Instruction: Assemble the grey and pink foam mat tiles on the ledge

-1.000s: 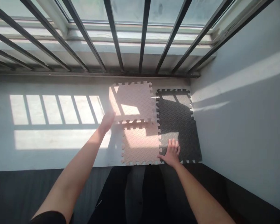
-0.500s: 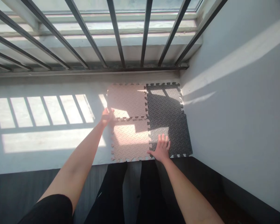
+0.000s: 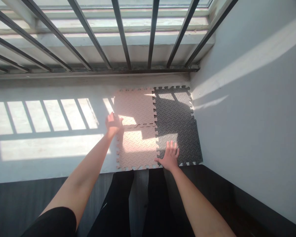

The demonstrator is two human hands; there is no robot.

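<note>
Four interlocking foam mat tiles lie in a square on the white ledge. On the left, the upper pink tile [image 3: 135,105] and the lower pink tile [image 3: 138,148] meet along a toothed seam. To the right, the upper dark grey tile [image 3: 172,105] and lower dark grey tile [image 3: 185,138] join them. My left hand [image 3: 113,124] rests at the left end of the pink seam, thumb apart from its partly curled fingers. My right hand [image 3: 171,157] lies open on the lower grey tile, fingers spread, its thumb reaching the edge of the lower pink tile.
Metal railing bars [image 3: 123,33] rise behind the ledge [image 3: 51,168], before a window. A white wall [image 3: 246,108] closes off the right side. Sunlight and bar shadows fall on the ledge. My legs [image 3: 113,204] stand on the dark floor at its front edge.
My left hand has shifted slightly down and right onto the pink seam, whose left part now looks more closed. My right hand stays in place. The view has moved a little.
</note>
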